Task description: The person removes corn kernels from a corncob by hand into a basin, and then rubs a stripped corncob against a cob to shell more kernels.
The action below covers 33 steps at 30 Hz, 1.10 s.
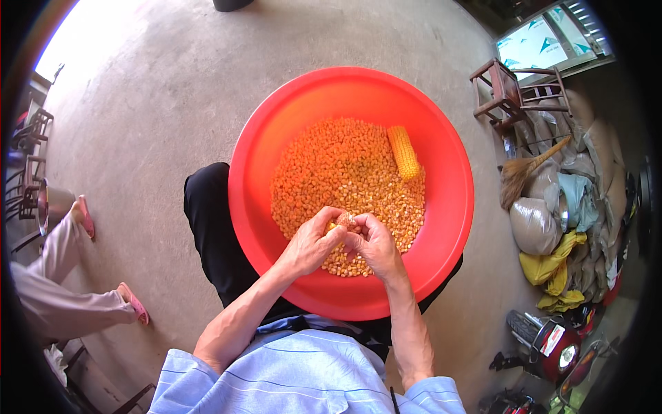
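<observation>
Between my two hands is a mostly stripped corn cob (347,221), its reddish core showing and a few yellow kernels left near my left fingers. My left hand (314,242) grips one end, and my right hand (376,245) pinches the other; the fingers hide much of it. Both hands are over a large red plastic basin (351,77) that rests on my lap. Loose corn kernels (331,160) cover the basin's bottom. A full yellow ear of corn (403,152) lies on them by the right wall.
On the right stand a wooden chair (504,90), a straw broom (522,173), stacked filled sacks (535,227) and a red motorcycle (556,346). At left, a seated person's legs in pink slippers (135,305) extend near a metal pot (57,202). The floor (155,103) is concrete.
</observation>
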Each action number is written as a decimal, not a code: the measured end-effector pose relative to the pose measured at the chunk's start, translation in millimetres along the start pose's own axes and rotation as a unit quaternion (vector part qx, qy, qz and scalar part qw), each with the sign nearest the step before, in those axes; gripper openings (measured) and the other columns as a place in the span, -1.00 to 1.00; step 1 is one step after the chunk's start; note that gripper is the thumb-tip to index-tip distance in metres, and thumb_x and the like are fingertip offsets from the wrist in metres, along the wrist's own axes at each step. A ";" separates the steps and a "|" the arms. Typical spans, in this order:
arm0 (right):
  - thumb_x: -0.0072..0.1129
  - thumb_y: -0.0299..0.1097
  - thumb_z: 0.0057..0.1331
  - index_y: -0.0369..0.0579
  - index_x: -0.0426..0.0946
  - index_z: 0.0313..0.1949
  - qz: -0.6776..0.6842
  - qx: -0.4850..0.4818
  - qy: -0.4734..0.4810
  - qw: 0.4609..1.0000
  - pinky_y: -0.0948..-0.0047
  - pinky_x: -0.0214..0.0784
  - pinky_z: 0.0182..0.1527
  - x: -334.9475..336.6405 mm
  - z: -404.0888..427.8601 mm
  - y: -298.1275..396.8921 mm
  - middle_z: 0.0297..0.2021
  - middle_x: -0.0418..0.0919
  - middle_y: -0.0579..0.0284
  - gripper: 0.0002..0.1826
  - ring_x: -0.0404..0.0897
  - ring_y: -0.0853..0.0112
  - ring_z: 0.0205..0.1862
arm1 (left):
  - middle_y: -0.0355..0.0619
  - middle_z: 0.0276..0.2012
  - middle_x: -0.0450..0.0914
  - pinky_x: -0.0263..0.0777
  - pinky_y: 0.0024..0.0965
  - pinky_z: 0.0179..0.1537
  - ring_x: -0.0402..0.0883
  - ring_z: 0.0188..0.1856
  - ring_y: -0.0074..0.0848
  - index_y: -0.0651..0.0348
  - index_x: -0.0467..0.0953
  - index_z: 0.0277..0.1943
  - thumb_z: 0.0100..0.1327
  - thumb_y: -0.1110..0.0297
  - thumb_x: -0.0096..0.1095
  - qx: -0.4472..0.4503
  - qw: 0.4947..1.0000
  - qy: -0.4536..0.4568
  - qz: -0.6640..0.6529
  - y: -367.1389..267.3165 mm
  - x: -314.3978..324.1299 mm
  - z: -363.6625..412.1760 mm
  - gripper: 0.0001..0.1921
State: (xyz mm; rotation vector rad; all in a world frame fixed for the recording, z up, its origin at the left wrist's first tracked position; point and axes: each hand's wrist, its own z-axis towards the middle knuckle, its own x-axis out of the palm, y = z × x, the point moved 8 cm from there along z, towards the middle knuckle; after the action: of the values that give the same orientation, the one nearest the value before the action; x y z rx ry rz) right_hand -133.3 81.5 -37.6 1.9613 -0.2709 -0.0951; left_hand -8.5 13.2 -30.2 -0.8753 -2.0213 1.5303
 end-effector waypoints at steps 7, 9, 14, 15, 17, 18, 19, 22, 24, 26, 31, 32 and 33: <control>0.32 -0.25 0.43 -0.19 0.52 -0.04 0.044 0.026 0.029 0.998 0.58 0.52 -0.39 0.4 0.4 -6.2 -0.33 0.60 0.27 -0.71 0.61 0.60 -0.37 | -0.09 -0.18 0.62 0.48 -0.36 -0.02 0.59 -0.08 -0.51 0.25 0.48 0.05 0.46 0.08 0.19 -0.035 0.999 0.004 0.006 0.7 -1.1 0.4 -0.63; 0.30 -0.27 0.44 -0.19 0.52 -0.03 0.049 0.028 0.030 0.998 0.57 0.52 -0.38 1.2 -0.1 -4.9 -0.33 0.60 0.27 -0.73 0.61 0.60 -0.37 | -0.11 -0.18 0.62 0.48 -0.37 -0.03 0.59 -0.09 -0.53 0.25 0.48 0.04 0.42 0.11 0.25 -0.030 1.000 -0.004 -0.002 4.3 -2.1 2.6 -0.64; 0.17 -0.51 0.45 -0.24 0.52 -0.04 -0.061 -0.019 -0.009 0.998 0.51 0.53 -0.36 -0.7 -1.5 1.6 -0.35 0.60 0.28 -0.86 0.62 0.58 -0.38 | -0.17 -0.19 0.63 0.48 -0.44 -0.05 0.59 -0.10 -0.58 0.22 0.48 0.00 0.25 0.28 0.47 -0.059 0.998 -0.002 -0.029 4.0 -1.4 2.7 -0.63; 0.17 -0.51 0.45 -0.24 0.52 -0.04 -0.060 -0.019 -0.010 0.998 0.51 0.53 -0.36 -1.4 -1.0 -2.0 -0.35 0.60 0.28 -0.86 0.62 0.58 -0.38 | -0.17 -0.19 0.63 0.48 -0.44 -0.05 0.59 -0.10 -0.58 0.22 0.48 0.00 0.25 0.28 0.47 -0.060 0.998 -0.001 -0.029 2.6 -1.2 2.9 -0.63; 0.15 -0.55 0.40 -0.23 0.53 -0.01 -0.145 -0.065 -0.041 0.986 0.50 0.55 -0.30 -6.6 -0.7 -1.2 -0.32 0.60 0.24 -0.81 0.62 0.53 -0.35 | -0.13 -0.14 0.64 0.48 -0.41 -0.01 0.59 -0.07 -0.55 0.23 0.47 0.06 0.24 0.25 0.47 -0.063 0.998 -0.006 -0.005 0.9 -1.8 2.7 -0.58; 0.15 -0.55 0.40 -0.23 0.53 -0.01 -0.144 -0.065 -0.040 0.987 0.50 0.55 -0.30 -5.1 0.0 -0.6 -0.32 0.60 0.24 -0.81 0.62 0.53 -0.35 | -0.13 -0.14 0.64 0.48 -0.41 -0.01 0.59 -0.07 -0.55 0.23 0.47 0.06 0.24 0.25 0.47 -0.064 0.998 -0.007 -0.005 0.2 -1.6 1.7 -0.58; 0.20 -0.48 0.40 -0.21 0.54 0.01 -0.178 -0.105 -0.100 0.973 0.50 0.54 -0.28 -11.1 -1.3 9.7 -0.30 0.59 0.22 -0.78 0.61 0.52 -0.32 | -0.10 -0.11 0.62 0.47 -0.39 0.02 0.58 -0.04 -0.53 0.24 0.45 0.11 0.24 0.24 0.45 -0.049 0.999 -0.008 0.006 -3.1 -1.2 1.0 -0.54; 0.28 -0.29 0.41 -0.17 0.55 0.04 -0.197 -0.143 -0.174 0.954 0.52 0.50 -0.26 -19.1 -6.5 25.7 -0.26 0.57 0.19 -0.70 0.60 0.50 -0.27 | -0.02 -0.03 0.60 0.46 -0.33 0.09 0.57 0.03 -0.44 0.27 0.40 0.21 0.26 0.25 0.41 -0.048 0.999 -0.002 0.009 -3.1 -1.6 0.0 -0.46; 0.34 0.08 0.37 -0.18 0.53 0.03 -0.146 -0.095 -0.167 0.970 0.50 0.43 -0.29 -23.5 -5.7 19.2 -0.31 0.57 0.19 -0.45 0.58 0.48 -0.30 | 0.03 0.02 0.59 0.45 -0.30 0.13 0.58 0.08 -0.37 0.28 0.37 0.26 0.27 0.26 0.38 -0.061 0.998 0.005 0.002 3.8 0.6 -0.3 -0.43; 0.35 0.12 0.35 -0.19 0.51 0.01 -0.133 -0.055 -0.133 0.981 0.50 0.42 -0.32 -17.9 -4.9 15.8 -0.36 0.58 0.20 -0.42 0.57 0.48 -0.34 | 0.12 0.09 0.58 0.44 -0.24 0.19 0.59 0.18 -0.24 0.30 0.34 0.31 0.31 0.27 0.34 0.057 0.996 -0.019 0.059 -3.1 1.8 -0.3 -0.43; 0.42 -0.03 0.34 -0.18 0.42 -0.05 -0.134 -0.019 -0.109 0.985 0.53 0.41 -0.42 -14.4 -1.5 8.8 -0.43 0.59 0.24 -0.50 0.54 0.55 -0.46 | 0.28 0.14 0.55 0.46 -0.13 0.20 0.58 0.20 0.00 0.36 0.30 0.33 0.32 0.27 0.31 0.088 0.987 0.003 0.135 -9.6 9.3 -2.3 -0.40; 0.42 -0.03 0.34 -0.18 0.42 -0.05 -0.134 -0.018 -0.109 0.985 0.53 0.41 -0.42 -15.1 -1.7 8.6 -0.43 0.59 0.24 -0.50 0.54 0.55 -0.46 | 0.30 0.15 0.54 0.45 -0.12 0.20 0.57 0.22 0.02 0.36 0.29 0.34 0.32 0.26 0.32 0.084 0.987 0.018 0.134 -9.3 10.9 -2.7 -0.38; 0.39 -0.14 0.37 -0.18 0.41 -0.03 -0.075 -0.004 -0.092 0.993 0.55 0.43 -0.41 -14.5 -1.7 5.4 -0.40 0.59 0.23 -0.57 0.55 0.56 -0.45 | 0.30 0.15 0.54 0.45 -0.12 0.20 0.57 0.22 0.02 0.36 0.29 0.34 0.32 0.26 0.32 0.084 0.987 0.018 0.134 -10.0 10.4 -2.5 -0.38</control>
State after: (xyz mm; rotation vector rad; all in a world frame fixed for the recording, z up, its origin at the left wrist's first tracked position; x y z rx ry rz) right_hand -147.9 84.4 -32.8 1.9654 -0.2434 -0.3760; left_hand -16.2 20.5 -20.1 -1.1317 -1.7747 1.7835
